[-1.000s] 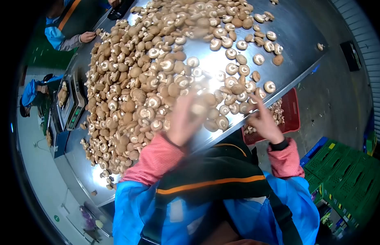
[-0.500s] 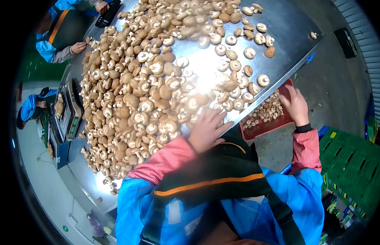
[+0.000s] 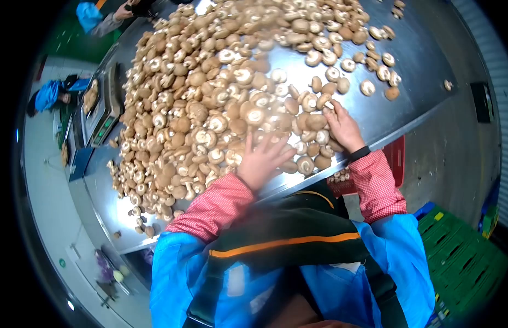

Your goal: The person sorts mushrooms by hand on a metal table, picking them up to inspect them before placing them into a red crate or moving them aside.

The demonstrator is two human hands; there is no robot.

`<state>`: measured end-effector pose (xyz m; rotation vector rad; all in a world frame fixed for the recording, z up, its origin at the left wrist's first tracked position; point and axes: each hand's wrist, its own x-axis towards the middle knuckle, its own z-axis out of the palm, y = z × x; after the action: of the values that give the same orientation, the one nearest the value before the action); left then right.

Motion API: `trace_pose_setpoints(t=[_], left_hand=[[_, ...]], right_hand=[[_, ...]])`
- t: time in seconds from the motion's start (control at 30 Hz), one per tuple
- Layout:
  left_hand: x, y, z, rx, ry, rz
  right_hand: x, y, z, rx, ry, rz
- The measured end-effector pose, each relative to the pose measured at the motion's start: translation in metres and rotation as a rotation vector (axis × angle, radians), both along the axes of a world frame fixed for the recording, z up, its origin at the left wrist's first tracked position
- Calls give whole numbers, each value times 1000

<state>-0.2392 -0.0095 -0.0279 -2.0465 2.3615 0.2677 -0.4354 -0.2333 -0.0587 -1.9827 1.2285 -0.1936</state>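
A large heap of brown mushrooms [image 3: 180, 124] with pale stems covers much of the metal table [image 3: 415, 104]. My left hand [image 3: 264, 159] lies at the heap's near edge, fingers spread, touching mushrooms and holding none. On the right, my right hand [image 3: 343, 127] rests against the right side of a small cluster of mushrooms [image 3: 310, 121], its fingers apart and its fingertips beside a mushroom with its stem up. Part of its palm side is hidden. Below the table edge, a red crate [image 3: 395, 158] with small mushrooms in it is partly covered by my right forearm.
Weighing scales [image 3: 107, 104] stand at the left end. At the upper left a person's hand [image 3: 123, 12] is by a dark object. Another person in blue [image 3: 48, 95] is farther left. Green crates [image 3: 461, 251] are stacked at the lower right; loose mushrooms lie at the upper right.
My right hand has moved left from above the red crate onto the table by the mushrooms. My left hand has spread its fingers at the heap's edge. The view has shifted.
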Motion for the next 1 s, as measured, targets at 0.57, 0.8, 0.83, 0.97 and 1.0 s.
trace_pose_setpoints(t=[0.57,0.8,0.83,0.97,1.0], left_hand=[[148,92,48,102,-291,704],[231,146,65,-74,-223,1060],[244,152,63,-151,-145,1081],[269,132,61,-453,-203,909],[275,115,60,-533,-146,845]], right_hand=[[255,109,-3,406,-442,435],[290,179,90,267,-362,866],[285,182,97,169,-375,910],[261,172,95,20,-384,966],[253,165,96,58,-382,931]])
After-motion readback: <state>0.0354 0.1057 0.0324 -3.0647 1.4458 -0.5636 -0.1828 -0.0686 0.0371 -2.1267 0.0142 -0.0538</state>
